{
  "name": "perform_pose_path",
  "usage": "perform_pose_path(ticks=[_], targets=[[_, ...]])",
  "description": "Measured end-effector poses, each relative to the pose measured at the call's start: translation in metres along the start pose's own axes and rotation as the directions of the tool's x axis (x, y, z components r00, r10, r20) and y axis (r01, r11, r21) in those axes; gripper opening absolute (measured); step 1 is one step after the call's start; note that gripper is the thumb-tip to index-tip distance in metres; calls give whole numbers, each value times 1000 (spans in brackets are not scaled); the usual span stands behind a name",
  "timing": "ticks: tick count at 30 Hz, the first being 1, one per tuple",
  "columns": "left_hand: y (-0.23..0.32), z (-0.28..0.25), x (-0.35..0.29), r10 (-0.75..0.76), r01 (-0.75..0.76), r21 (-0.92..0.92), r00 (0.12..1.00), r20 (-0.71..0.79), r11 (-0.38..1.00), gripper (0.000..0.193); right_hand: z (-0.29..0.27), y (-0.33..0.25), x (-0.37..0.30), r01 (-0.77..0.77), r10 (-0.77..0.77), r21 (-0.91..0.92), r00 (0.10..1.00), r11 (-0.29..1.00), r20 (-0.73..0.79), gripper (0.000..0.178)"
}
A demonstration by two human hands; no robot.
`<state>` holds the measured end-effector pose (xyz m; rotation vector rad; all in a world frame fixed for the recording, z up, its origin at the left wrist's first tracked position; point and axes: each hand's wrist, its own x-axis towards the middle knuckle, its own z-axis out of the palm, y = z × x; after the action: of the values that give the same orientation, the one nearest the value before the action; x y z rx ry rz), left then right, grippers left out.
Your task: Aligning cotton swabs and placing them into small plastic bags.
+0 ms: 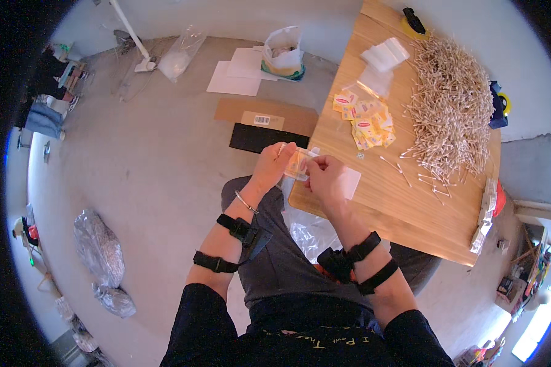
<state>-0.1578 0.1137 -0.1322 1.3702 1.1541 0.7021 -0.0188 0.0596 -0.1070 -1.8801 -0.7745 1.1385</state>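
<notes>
Over the table's near left corner, my left hand [272, 167] pinches the left end of a small clear plastic bag [297, 163]. Something orange-yellow, apparently a printed card, shows through the film. The fingers of my right hand [328, 178] are closed at the bag's right edge. Partly under that hand lies a flat white piece [351, 181], paper or film. Beyond my hands, several yellow-and-white printed cards [373, 124] are heaped loosely. A large mound of cotton swabs [450, 107] covers the table's right side, with some stray swabs [398, 167] nearer me.
A stack of clear bags [386, 55] lies at the far part of the wooden table [404, 211]. A tape dispenser [501, 105] stands by the right edge. On the floor are cardboard [226, 109], white sheets [232, 78], a carrier bag [283, 55] and a filled plastic sack [98, 248].
</notes>
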Motion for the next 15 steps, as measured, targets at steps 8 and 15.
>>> perform_pose_path(ticks=[8, 15], targets=[[-7, 6, 3, 1, -2, -26, 999, -47, 1000, 43, 3, 4, 4, 138, -148, -131, 987, 982, -67, 19], [-7, 3, -1, -79, 79, -65, 997, 0, 995, 42, -29, 0, -1, 271, -316, -369, 946, 889, -66, 17]])
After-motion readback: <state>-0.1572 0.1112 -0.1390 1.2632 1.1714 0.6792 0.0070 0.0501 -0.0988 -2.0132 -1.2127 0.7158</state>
